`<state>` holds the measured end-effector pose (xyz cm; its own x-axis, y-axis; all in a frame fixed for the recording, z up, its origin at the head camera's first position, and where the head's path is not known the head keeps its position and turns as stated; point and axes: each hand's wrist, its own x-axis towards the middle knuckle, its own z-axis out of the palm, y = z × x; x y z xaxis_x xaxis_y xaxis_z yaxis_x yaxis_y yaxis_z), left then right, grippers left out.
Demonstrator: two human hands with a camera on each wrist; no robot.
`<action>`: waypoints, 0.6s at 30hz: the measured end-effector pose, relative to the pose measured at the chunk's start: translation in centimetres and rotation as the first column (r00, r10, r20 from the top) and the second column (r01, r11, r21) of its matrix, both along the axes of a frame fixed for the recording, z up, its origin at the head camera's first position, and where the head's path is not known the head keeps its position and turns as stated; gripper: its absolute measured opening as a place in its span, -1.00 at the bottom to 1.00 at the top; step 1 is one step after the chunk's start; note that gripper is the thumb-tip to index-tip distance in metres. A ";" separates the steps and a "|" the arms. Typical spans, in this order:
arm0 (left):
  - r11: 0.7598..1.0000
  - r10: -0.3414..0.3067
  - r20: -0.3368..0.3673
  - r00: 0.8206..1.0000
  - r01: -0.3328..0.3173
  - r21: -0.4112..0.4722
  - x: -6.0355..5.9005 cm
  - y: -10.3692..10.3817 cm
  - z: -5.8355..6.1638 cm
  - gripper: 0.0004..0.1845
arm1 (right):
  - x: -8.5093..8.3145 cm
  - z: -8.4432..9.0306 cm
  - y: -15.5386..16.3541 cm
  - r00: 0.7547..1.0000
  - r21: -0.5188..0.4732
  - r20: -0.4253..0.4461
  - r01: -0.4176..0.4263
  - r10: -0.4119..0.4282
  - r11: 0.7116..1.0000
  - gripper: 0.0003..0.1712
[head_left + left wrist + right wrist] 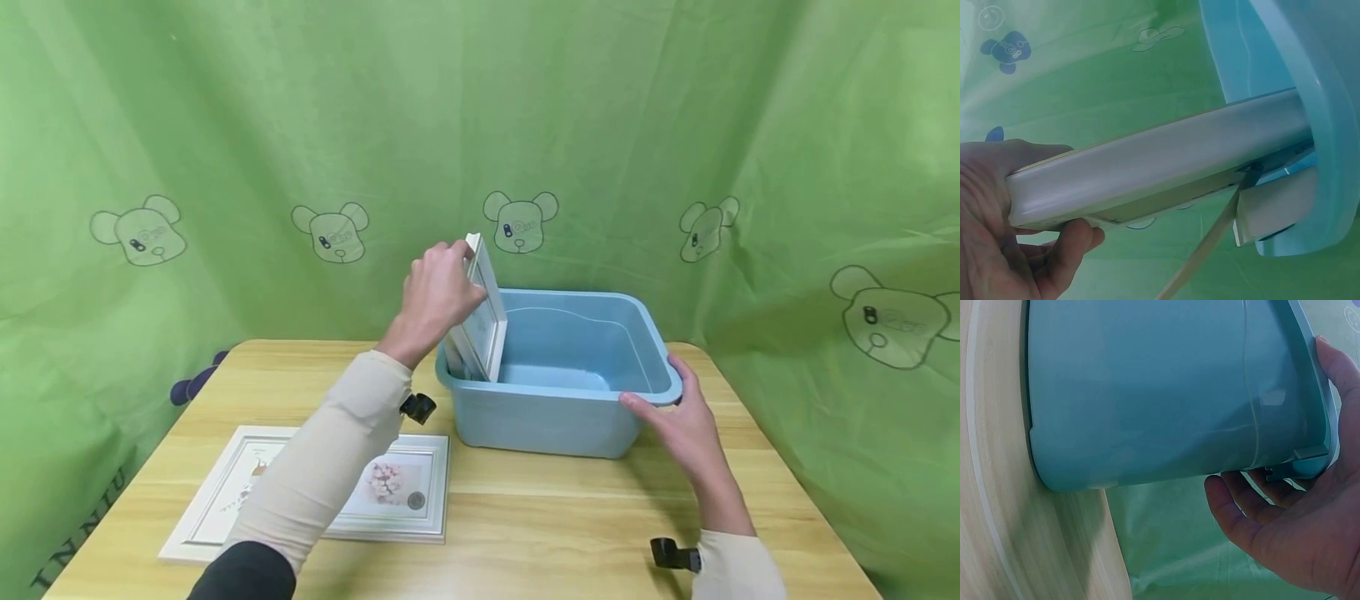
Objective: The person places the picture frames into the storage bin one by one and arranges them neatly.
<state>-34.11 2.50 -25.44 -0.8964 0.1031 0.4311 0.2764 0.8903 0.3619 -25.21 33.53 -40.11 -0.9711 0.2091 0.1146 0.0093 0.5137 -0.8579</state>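
My left hand (438, 287) grips one white picture frame (483, 312) by its upper end, fingers (1069, 247) and thumb curled round its edge. The frame stands tilted, its lower end down inside the one blue plastic tub (600, 433), against the tub's left wall. In my left wrist view the frame's long white edge (1166, 165) runs from my palm into the tub (1310, 75), and a second pale piece sits just under it at the tub's rim; I cannot tell what that piece is.

My right hand (686, 421) rests on the tub's right near corner, thumb along the rim, fingers relaxed and fairly straight under the lip, as the right wrist view shows (1285, 519) against the tub's outer wall (1147, 394).

A second white picture frame (420, 508) lies flat on the wooden tabletop (555, 517), left of the tub and partly hidden under my left sleeve (330, 467). That makes two frames and one tub. Green cloth printed with bear heads (600, 125) hangs behind.
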 end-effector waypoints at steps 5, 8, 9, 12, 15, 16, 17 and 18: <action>1.000 -0.006 0.052 0.999 0.007 -0.003 -0.1 0.0 -0.2 -0.46 | 0.0 -0.1 -0.1 1.000 0.003 -0.010 -0.002 0.002 1.000 0.16; 1.000 -0.001 0.069 0.998 0.002 -0.014 -0.4 0.0 -0.5 -0.45 | 0.1 0.1 -0.2 1.000 -0.002 -0.008 0.000 0.000 1.000 0.17; 1.000 0.002 0.072 0.997 -0.001 -0.019 -0.6 0.1 -0.6 -0.46 | 0.1 0.1 -0.2 1.000 -0.004 -0.008 0.001 -0.001 1.000 0.17; 0.999 0.014 0.077 0.997 -0.011 -0.034 -1.1 0.2 -1.0 -0.48 | 0.1 0.1 -0.2 1.000 -0.007 -0.007 0.003 -0.003 1.000 0.18; 0.999 0.017 0.075 0.997 -0.014 -0.034 -1.5 0.3 -1.3 -0.51 | 0.1 0.1 -0.2 1.000 -0.006 -0.011 0.001 -0.001 1.000 0.18; 0.999 0.017 0.076 0.997 -0.015 -0.032 -1.6 0.3 -1.4 -0.52 | 0.1 0.1 -0.2 1.000 -0.006 -0.012 0.000 0.000 1.000 0.17; 0.999 0.017 0.079 0.997 -0.014 -0.032 -1.7 0.3 -1.4 -0.52 | 0.1 0.0 -0.2 1.000 -0.006 -0.014 -0.001 0.001 1.000 0.17; 0.999 0.015 0.077 0.997 -0.013 -0.031 -1.8 0.4 -1.5 -0.52 | 0.1 0.0 -0.2 1.000 -0.006 -0.017 -0.003 0.003 1.000 0.17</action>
